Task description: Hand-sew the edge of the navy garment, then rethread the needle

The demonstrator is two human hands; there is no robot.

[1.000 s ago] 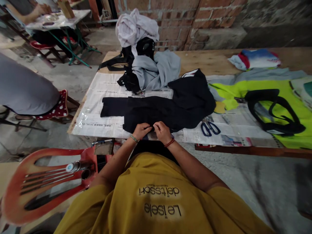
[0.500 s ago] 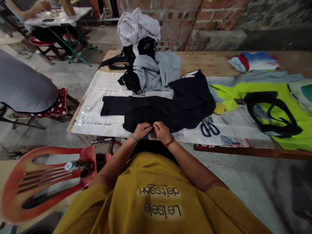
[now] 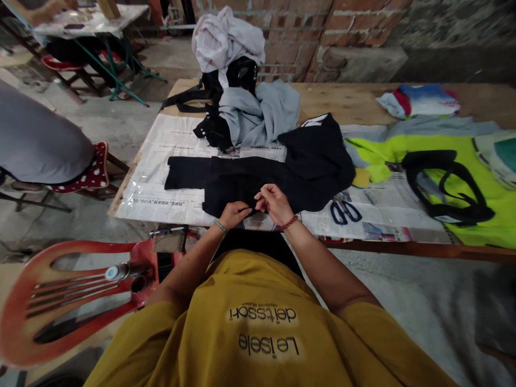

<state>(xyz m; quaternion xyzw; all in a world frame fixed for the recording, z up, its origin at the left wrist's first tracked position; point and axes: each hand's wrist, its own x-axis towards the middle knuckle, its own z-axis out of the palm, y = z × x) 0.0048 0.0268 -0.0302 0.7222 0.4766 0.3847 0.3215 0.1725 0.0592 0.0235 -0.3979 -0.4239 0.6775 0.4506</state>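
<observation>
At the table's near edge, the left hand (image 3: 233,216) has a narrow grip, thumb and fingertips pinched on the hem of a black garment (image 3: 250,174). The right hand (image 3: 277,206) is just beside it, over the same edge, fingers curled and thumb near the fingertips; whether its grip holds anything as fine as thread I cannot tell. The step in hand appears to be close fingertip work along this edge. The next move there would seem to call for a steady left pinch and a precise, light right hand.

The garment lies on newspaper (image 3: 177,207) covering the table (image 3: 318,97). It is dark and matte, mostly flat, with a narrower band reaching out to the left; its right part is broader and turned away from the near edge, with a white marking at the far corner. The scissors (image 3: 344,210) lie just beside its near right edge, handles toward the person. Beyond it, a gray cloth (image 3: 278,107) sits crumpled and a white cloth (image 3: 226,43) is heaped farther back.
</observation>
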